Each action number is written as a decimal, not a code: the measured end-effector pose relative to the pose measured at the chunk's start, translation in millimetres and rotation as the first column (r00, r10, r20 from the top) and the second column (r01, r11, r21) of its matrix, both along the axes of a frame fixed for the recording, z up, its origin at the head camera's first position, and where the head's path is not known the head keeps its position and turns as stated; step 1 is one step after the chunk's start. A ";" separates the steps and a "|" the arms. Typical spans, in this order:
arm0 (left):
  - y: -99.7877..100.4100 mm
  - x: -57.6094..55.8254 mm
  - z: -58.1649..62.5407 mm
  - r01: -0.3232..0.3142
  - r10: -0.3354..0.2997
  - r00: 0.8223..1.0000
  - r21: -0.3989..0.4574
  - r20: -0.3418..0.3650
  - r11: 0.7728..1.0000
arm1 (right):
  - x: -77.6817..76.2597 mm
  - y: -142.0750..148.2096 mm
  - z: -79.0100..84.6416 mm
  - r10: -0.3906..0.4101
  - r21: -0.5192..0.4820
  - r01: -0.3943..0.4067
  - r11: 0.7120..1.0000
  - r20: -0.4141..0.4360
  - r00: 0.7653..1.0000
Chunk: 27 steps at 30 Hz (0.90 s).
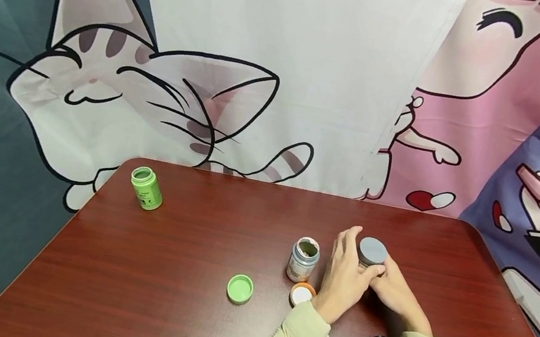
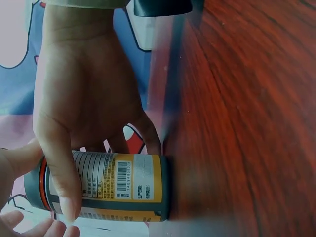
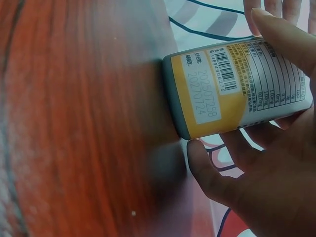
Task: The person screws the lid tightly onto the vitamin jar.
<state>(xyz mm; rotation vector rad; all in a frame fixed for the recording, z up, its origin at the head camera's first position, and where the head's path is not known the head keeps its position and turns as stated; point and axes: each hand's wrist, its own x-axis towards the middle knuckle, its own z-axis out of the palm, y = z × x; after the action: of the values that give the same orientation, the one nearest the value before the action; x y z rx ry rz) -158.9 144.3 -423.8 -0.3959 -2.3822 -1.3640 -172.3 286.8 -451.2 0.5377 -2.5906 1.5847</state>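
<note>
My right hand (image 1: 399,289) holds an upright supplement bottle (image 2: 133,180) with a grey and orange barcoded label. Its thumb lies across the label, and the other fingers go behind the bottle, close over the table. On the bottle sits a grey-blue cap (image 1: 373,248). My left hand (image 1: 341,280) is at the bottle's left side, fingers stretched upward beside the cap and thumb reaching across the front just below it. Left of this hand stands an uncapped grey bottle (image 1: 302,265). An orange-rimmed lid (image 1: 302,294), white inside, lies partly hidden by the left wrist.
A green lid (image 1: 240,289) lies near the middle of the reddish-brown table (image 1: 139,289). An uncapped green bottle (image 1: 147,188) stands at the back left. Behind the table hangs a cartoon-printed cloth (image 1: 292,25).
</note>
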 end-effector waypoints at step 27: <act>2.9 -2.3 -4.6 0.023 -0.026 0.997 0.042 0.071 0.999 | -1.0 1.3 1.9 0.038 -0.010 -0.038 0.999 -0.009 0.999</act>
<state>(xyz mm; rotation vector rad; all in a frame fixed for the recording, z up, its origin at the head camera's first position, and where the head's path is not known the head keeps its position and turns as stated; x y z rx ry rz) -161.2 147.2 -428.3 -0.3716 -2.4097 -1.4588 -173.3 288.2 -449.3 0.5950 -2.5794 1.6018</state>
